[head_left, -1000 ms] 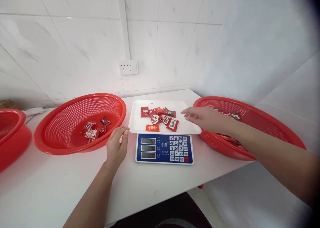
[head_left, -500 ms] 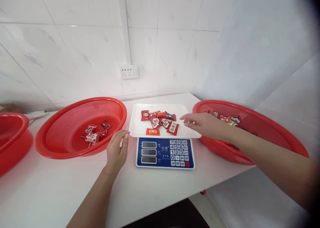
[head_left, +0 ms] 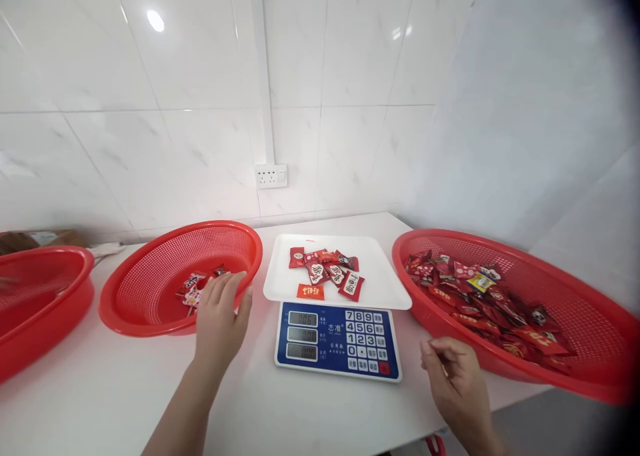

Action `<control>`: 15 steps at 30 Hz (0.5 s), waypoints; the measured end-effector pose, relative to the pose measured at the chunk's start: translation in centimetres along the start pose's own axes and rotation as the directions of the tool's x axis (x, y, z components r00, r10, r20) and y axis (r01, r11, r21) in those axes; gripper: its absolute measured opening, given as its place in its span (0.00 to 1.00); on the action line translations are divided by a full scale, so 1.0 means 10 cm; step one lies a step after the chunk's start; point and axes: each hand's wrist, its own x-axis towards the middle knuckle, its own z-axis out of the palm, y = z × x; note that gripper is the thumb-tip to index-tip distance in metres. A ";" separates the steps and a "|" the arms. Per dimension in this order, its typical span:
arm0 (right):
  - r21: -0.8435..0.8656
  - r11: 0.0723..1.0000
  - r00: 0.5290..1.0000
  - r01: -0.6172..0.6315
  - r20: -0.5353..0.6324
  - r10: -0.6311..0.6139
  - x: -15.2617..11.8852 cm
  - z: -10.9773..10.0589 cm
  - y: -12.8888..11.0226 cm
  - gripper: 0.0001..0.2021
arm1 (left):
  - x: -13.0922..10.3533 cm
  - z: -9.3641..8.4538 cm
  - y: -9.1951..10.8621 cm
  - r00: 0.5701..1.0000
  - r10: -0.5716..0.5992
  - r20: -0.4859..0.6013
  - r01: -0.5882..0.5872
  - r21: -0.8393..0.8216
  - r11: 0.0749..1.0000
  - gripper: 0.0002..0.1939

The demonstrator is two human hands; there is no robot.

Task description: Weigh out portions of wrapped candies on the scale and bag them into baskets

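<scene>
My left hand (head_left: 223,319) is over the near right rim of the middle red basket (head_left: 145,269), back of the hand up, fingers stretched out; nothing shows in it. A few wrapped candies (head_left: 193,284) lie in that basket, partly hidden by the fingers. My right hand (head_left: 457,383) is in front of the right red basket (head_left: 590,309), thumb and forefinger together and the other fingers curled, with nothing visible between them. Between the hands stands a scale (head_left: 337,339) with a white pan (head_left: 383,276). Several red candy packets (head_left: 327,269) lie on the pan.
Many wrapped candies (head_left: 480,303) fill the right basket. Another red basket (head_left: 45,316) stands at the far left, with cardboard (head_left: 50,239) behind it. A tiled wall (head_left: 200,163) with a socket (head_left: 271,176) rises behind the white table (head_left: 240,409).
My right hand has drawn back from the pan toward the table's front, its fingers curling in. My left hand has moved from the pan's left corner to the middle basket's rim. The view has tilted up.
</scene>
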 end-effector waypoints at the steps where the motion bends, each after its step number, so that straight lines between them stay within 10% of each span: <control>1: 0.029 0.996 0.997 -0.079 0.014 0.078 -0.02 0.02 0.05 0.14 | 0.02 -0.04 -0.05 0.995 -0.044 0.085 0.038 0.075 0.996 0.17; 8: 0.190 0.913 0.919 -0.361 0.238 0.314 0.15 0.10 0.06 0.18 | -0.04 -0.31 -0.68 0.921 -0.039 0.387 -0.055 0.230 0.972 0.20; 15: 0.185 0.904 0.899 -0.386 0.293 0.325 0.12 0.10 0.16 0.18 | -0.17 -0.79 -1.46 0.948 -0.298 0.111 0.183 0.574 0.798 0.26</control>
